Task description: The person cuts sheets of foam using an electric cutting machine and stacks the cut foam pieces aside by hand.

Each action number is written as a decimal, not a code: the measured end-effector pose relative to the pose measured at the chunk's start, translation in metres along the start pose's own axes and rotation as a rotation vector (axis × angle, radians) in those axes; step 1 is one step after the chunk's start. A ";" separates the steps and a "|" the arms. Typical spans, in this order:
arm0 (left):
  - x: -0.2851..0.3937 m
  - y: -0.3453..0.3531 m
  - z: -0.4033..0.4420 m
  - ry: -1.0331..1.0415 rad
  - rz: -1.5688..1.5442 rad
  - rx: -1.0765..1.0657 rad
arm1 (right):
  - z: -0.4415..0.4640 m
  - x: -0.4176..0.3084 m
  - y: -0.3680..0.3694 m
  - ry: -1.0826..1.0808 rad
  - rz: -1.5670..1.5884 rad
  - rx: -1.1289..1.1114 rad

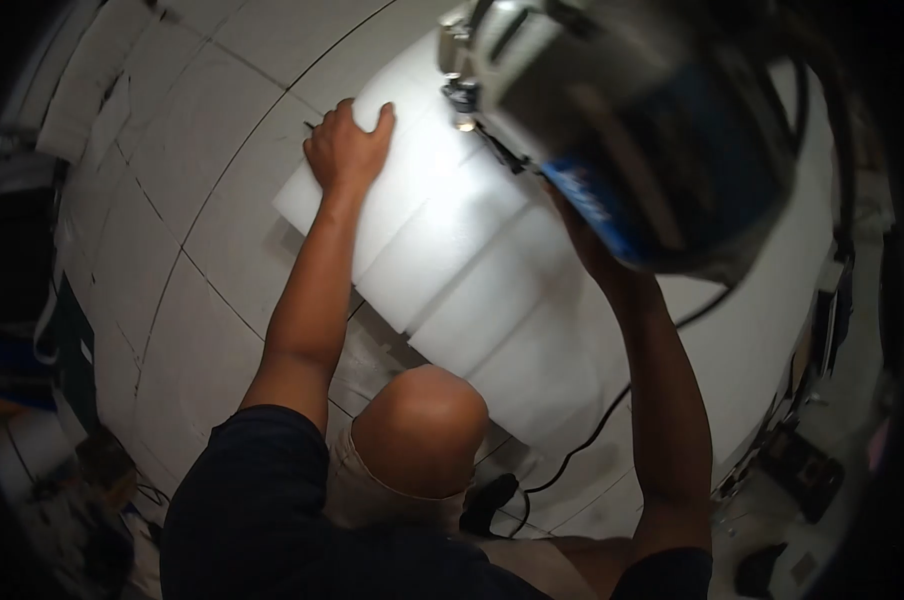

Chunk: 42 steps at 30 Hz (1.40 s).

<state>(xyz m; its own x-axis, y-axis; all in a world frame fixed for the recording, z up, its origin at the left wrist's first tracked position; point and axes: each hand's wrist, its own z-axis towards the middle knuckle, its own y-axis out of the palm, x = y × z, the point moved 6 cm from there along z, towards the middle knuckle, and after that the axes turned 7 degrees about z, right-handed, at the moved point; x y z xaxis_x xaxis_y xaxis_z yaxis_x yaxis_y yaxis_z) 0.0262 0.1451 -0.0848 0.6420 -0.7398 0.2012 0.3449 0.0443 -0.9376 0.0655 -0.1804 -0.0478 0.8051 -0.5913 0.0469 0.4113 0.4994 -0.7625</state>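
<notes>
My left hand (pixel 350 148) lies on the far left edge of a white, soft-looking padded sheet (pixel 412 235), thumb spread away from the fingers. A small dark tip pokes out beside its knuckles; I cannot make out what it is. My right hand (pixel 617 270) grips the underside of a blue-and-grey corded machine (pixel 662 150), lifted close to the camera. Motion blurs the machine, and its body hides most of the right fingers. Metal fittings show at its left end. The white sheet has several parallel folds or seams and is brightly lit in the middle.
A black cord (pixel 592 435) runs from the machine down to the tiled floor (pixel 212 200). My bent knee (pixel 422 425) is close to the sheet's near edge. Dark clutter lines the left side, and a dark object (pixel 800 470) lies at the lower right.
</notes>
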 end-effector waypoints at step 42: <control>-0.046 -0.010 -0.042 0.018 0.089 -0.168 | 0.030 -0.010 -0.018 -0.009 0.644 -0.013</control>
<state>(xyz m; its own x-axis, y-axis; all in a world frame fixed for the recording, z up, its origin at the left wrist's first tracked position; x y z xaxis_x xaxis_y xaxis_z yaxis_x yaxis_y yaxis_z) -0.0353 0.1510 -0.0969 0.6520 -0.7500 0.1112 0.1668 -0.0012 -0.9860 0.0631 -0.1644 -0.0147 0.8924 -0.1704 -0.4178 -0.1611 0.7447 -0.6477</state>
